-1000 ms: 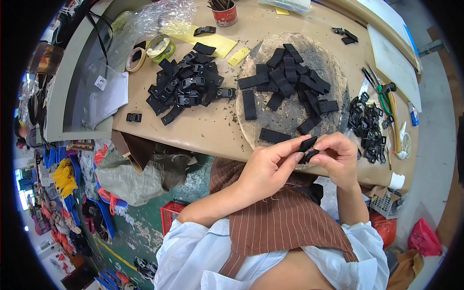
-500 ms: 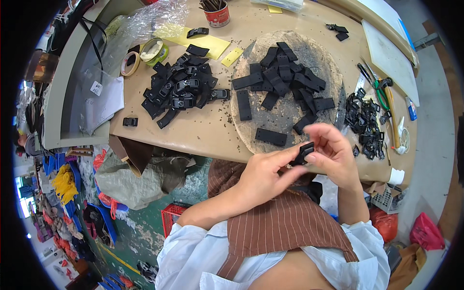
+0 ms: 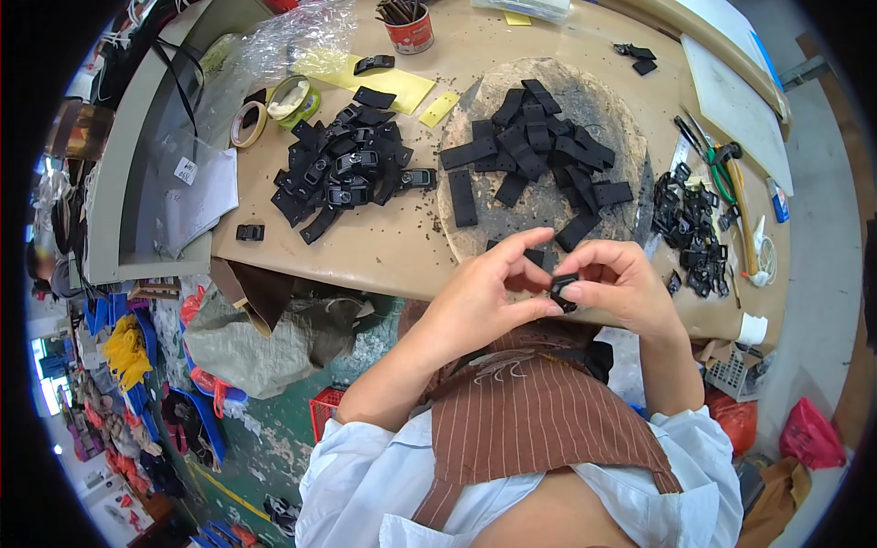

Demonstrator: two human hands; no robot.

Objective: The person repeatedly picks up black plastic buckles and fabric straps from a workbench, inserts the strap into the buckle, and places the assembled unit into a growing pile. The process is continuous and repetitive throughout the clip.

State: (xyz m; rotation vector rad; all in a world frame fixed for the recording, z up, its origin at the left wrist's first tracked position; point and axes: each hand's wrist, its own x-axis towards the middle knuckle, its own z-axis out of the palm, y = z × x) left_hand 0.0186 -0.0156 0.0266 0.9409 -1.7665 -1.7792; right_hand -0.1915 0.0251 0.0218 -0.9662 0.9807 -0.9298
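Note:
Over the table's front edge my right hand (image 3: 617, 288) pinches a small black buckle (image 3: 562, 290) between thumb and fingers. My left hand (image 3: 486, 294) is beside it, fingers curved and apart, its thumb tip close to the buckle; whether they touch I cannot tell. Just beyond my hands is a round worn wooden board (image 3: 603, 100), bearing a heap of black strap pieces (image 3: 525, 142) with small holes. One more strap piece (image 3: 532, 258) lies partly hidden behind my left hand. Left of the board are piled black straps with buckles fitted (image 3: 352, 164).
Right of the board lie loose black buckles (image 3: 685, 219), green-handled pliers (image 3: 717, 173) and a hammer (image 3: 742, 210). A lone buckle (image 3: 249, 233) sits at the left. A red tin (image 3: 411, 35) and tape roll (image 3: 248, 125) stand farther back. Tiny dark bits are scattered about.
My left hand has opened and drawn off the buckle, moving slightly left. My right hand keeps the buckle, now lower and a little closer to me, with its fingers curled in.

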